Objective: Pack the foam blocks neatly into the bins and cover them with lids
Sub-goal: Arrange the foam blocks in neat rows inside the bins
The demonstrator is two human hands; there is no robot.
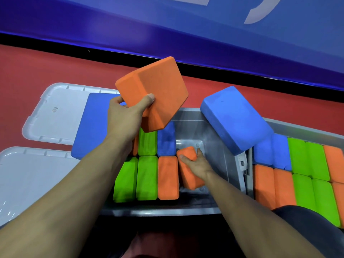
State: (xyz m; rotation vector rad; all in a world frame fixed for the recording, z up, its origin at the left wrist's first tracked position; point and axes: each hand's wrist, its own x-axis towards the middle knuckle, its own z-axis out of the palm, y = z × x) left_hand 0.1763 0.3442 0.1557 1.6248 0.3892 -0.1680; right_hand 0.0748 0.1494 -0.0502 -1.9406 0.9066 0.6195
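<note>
Holding an orange block (152, 90) up over the middle bin (219, 159), my left hand (126, 116) grips its lower corner, thumb on the front face and fingers behind. It hangs tilted at upper centre of the frame, clear of the packed rows. My right hand (197, 162) is down inside that bin, fingers curled over a second orange block (188, 170) that leans at an angle in the open gap at the bin's right end. Left of that gap stand packed blocks (147, 175): green and orange in the near row, orange, green and blue behind.

A blue block (234, 118) lies slanted across the rims where the middle bin meets the right bin (297, 127). The right bin, at the frame's right edge, holds rows of blue, green and orange. Another blue block (91, 125) lies flat at centre left, overlapping a grey lid (55, 112) on the red floor (28, 67). A second lid (24, 179) sits at lower left. Blue wall (167, 19) runs across the top.
</note>
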